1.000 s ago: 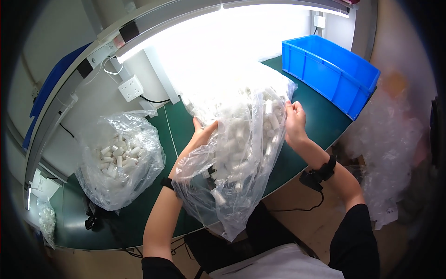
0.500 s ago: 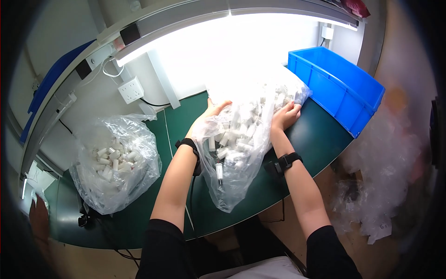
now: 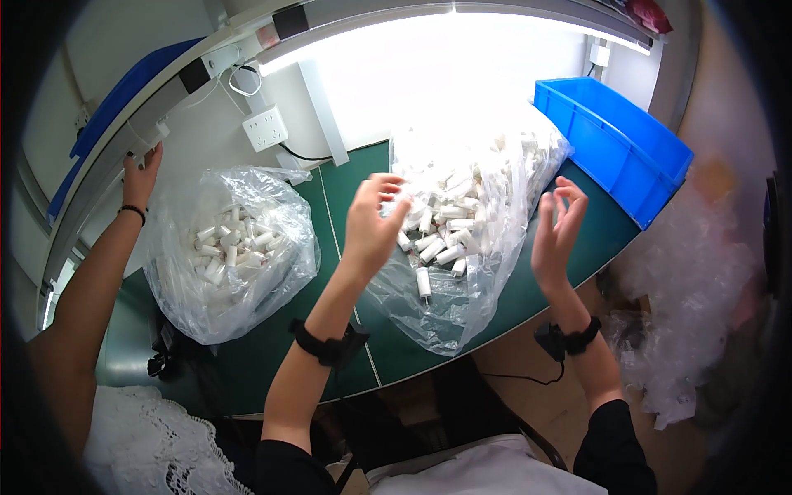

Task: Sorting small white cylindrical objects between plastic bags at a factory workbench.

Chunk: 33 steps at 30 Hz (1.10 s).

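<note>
A clear plastic bag [image 3: 441,326] lies on the green table, spread wide at the near end, with many small white cylindrical parts [image 3: 450,239] showing in it. One part near the bag's lower end stands out with a thin pin at its tip. My left hand [image 3: 375,223] is raised over the bag's left side, fingers apart and loosely curled, holding nothing. Off the bag's right edge, my right hand [image 3: 559,227] hovers with its fingers spread and nothing in them. Both wrists wear black straps with small boxes.
A second clear bag [image 3: 223,318] of similar white parts sits at left. A blue crate [image 3: 610,153] stands at the back right. Another person's hand [image 3: 142,177] reaches up to the shelf rail at left. A white power strip [image 3: 265,128] hangs on the wall. Plastic bags [image 3: 672,330] pile at right.
Both my hands have let go of the bag and lifted away from its sides. The bag lies flatter, its parts more exposed. Another person's arm has come in at left, reaching up.
</note>
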Available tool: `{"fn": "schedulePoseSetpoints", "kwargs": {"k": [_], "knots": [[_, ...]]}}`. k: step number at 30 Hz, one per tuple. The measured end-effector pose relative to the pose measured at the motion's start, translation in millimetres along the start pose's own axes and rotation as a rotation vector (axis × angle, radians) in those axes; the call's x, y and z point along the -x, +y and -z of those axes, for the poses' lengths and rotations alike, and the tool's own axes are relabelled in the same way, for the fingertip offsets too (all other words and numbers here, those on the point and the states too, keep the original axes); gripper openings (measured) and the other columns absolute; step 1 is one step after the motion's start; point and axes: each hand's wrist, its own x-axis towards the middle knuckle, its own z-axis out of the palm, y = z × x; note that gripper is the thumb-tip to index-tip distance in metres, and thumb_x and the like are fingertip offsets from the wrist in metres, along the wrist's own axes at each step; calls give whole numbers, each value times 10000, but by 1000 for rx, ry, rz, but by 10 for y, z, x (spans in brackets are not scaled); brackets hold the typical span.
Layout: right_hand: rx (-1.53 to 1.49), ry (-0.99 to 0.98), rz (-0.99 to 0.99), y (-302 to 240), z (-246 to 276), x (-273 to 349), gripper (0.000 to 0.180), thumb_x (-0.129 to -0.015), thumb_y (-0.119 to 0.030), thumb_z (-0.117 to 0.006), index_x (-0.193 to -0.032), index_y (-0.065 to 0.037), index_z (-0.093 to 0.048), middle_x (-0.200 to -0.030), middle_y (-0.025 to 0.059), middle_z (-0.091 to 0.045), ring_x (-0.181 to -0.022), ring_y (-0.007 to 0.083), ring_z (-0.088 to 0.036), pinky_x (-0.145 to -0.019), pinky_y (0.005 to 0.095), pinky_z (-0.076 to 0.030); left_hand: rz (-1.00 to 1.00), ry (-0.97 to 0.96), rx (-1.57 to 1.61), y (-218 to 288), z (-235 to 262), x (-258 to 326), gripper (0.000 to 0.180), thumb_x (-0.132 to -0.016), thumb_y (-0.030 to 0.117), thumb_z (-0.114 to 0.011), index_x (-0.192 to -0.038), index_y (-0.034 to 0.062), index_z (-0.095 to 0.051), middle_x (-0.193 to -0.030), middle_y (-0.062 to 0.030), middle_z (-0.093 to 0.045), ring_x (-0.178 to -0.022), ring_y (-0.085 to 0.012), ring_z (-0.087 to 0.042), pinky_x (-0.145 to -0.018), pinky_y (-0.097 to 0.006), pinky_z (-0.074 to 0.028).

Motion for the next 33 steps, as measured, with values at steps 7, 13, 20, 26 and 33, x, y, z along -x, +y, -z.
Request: {"fn": "schedulePoseSetpoints", "kwargs": {"k": [7, 13, 20, 26, 33], "knots": [[406, -381, -17, -421, -117, 760, 687, -797, -163, -615, -1318, 42, -217, -1334, 290, -229, -1258, 408, -277, -1033, 459, -246, -85, -392, -926, -472, 71, 796, 609, -776, 398, -626, -1293, 135, -440, -1323, -171, -408, -1196, -339, -418, -998, -424, -333], [39, -459, -260, -224, -319, 964, 663, -790, -31, -518, -1341, 63, -160, -1331, 299, -253, -1254, 409, -285, -1052, 398, -239, 187, -275, -840, -884, 702, 719, 1125, -522, 477, -801, -1424, 229, -175, -1426, -135, -270, -1281, -292, -331, -1057, -394, -272], [-181, -580, -225, -505, -354, 991, 640, -738, 65, -416, -1337, 62, -190, -1325, 275, -308, -1270, 376, -302, -1050, 377, -247, 267, -193, -1025, -767, 631, 706, 954, -614, 291, -774, -1398, 198, -238, -1397, -157, -307, -1239, -322, -368, -1019, -420, -308], [343, -311, -6, -844, -54, 957, 597, -741, 15, -523, -1285, 35, -280, -1280, 251, -308, -1221, 347, -328, -1031, 389, -260, 385, -510, -787, -212, 334, 1179, 852, -785, 561, -538, -1373, 12, -256, -1397, -246, -271, -1308, -375, -247, -1066, -461, -202], [106, -917, 307, -857, -623, 953, 444, -786, -114, -622, -1161, 17, -425, -1257, 234, -382, -1210, 413, -367, -971, 466, -354, 214, -182, -871, -214, -46, 1772, 860, -805, 610, -469, -1340, -42, -302, -1394, -219, -301, -1323, -335, -235, -1071, -506, -145]]}}
